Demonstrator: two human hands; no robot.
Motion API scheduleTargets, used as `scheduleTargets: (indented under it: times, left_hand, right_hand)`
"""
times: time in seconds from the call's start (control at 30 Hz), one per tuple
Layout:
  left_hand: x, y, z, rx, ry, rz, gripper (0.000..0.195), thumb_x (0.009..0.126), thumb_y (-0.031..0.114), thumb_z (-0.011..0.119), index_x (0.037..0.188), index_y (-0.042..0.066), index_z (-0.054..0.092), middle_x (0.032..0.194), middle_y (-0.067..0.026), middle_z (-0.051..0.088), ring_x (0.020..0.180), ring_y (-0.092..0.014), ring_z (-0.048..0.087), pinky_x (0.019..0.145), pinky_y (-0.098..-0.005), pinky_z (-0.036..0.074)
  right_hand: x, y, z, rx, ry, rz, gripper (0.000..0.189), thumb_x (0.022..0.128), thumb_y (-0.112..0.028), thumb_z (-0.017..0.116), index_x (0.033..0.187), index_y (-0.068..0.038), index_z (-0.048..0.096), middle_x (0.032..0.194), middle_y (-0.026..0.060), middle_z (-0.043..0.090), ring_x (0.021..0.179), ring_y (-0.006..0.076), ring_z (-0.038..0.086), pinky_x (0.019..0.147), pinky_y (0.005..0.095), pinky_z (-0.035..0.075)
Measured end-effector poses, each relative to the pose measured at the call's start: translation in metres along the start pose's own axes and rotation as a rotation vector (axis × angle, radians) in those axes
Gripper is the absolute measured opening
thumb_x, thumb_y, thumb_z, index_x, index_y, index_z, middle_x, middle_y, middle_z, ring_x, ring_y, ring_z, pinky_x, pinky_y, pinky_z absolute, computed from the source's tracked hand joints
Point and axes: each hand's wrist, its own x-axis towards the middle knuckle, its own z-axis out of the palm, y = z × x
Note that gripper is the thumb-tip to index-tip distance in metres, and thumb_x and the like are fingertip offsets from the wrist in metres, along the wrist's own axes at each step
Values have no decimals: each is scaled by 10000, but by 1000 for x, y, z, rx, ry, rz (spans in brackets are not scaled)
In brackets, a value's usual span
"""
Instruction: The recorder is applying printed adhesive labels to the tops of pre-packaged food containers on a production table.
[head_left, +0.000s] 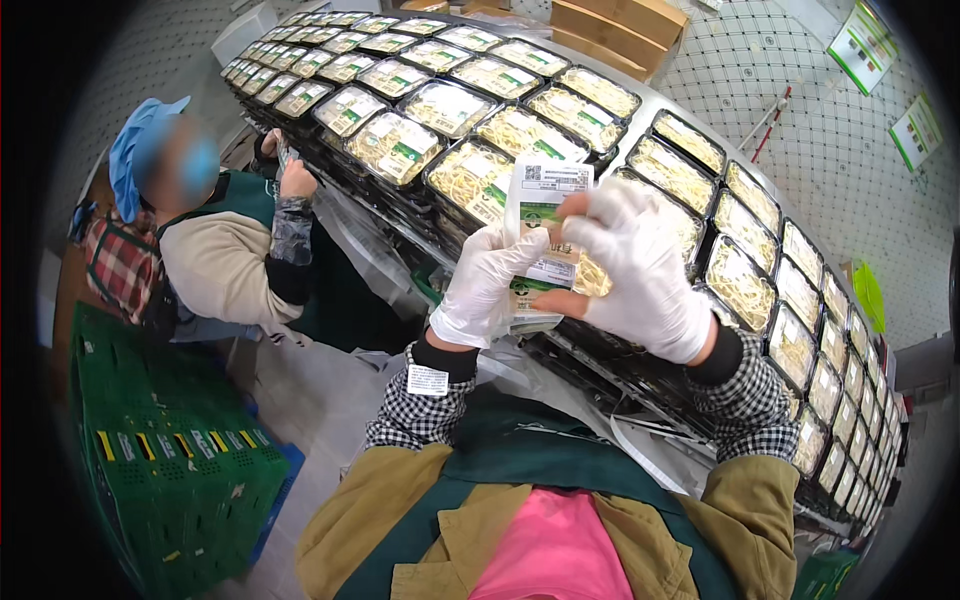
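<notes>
My left hand (486, 281), in a whitish glove, grips a strip of printed labels (553, 187) between thumb and fingers. To its right is my right hand (637, 262), its glove leaving the thumb and a fingertip bare; thumb and fingers are spread beside the strip, and whether a label clings to them is unclear. Behind the hands stand stacked black plastic trays of pale sprouts under clear film. A labelled tray (395, 147) lies to the left of the strip, while a tray on the right (741, 281) shows no green label.
A co-worker (232, 240) in a blue cap and dark apron stands at the left, hands near the trays. Green plastic crates (172, 480) are stacked at the lower left. Cardboard boxes (619, 34) stand beyond the metal table edge (652, 112). More tray stacks curve down the right side.
</notes>
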Motion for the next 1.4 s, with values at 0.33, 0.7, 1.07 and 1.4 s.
scheduleTargets:
  times: [0.33,0.7,1.07,1.4]
  left_hand:
    - [0,2,-41,-44,360,198,366,956,271,548,1193,-7,568,926,-67,643,736,-115,593,636,-220,497]
    - [-10,-8,-61,205,79,-148,346,895,201,636,1074,-94,621,982,-174,686,833,-224,684,761,-336,553]
    - [30,-3,-90,189,150,-199,279,934,162,602,1084,-72,626,954,-101,689,834,-134,651,753,-274,532]
    - [28,-23,-67,561,311,30,268,910,191,643,1025,-50,659,845,-23,667,762,-58,556,673,-238,482]
  right_hand:
    - [-30,4,-20,403,-59,-464,197,632,-141,637,824,-119,601,813,49,582,764,193,594,651,308,505]
    - [60,435,128,175,334,872,305,799,-163,738,1028,7,629,836,94,676,742,142,615,685,277,478]
    - [71,423,150,-592,-330,504,744,781,-625,616,1256,-56,554,1374,207,448,1297,380,385,1036,415,354]
    - [64,139,55,1159,-532,332,408,851,-145,690,1218,-17,566,1101,71,638,989,146,598,856,293,480]
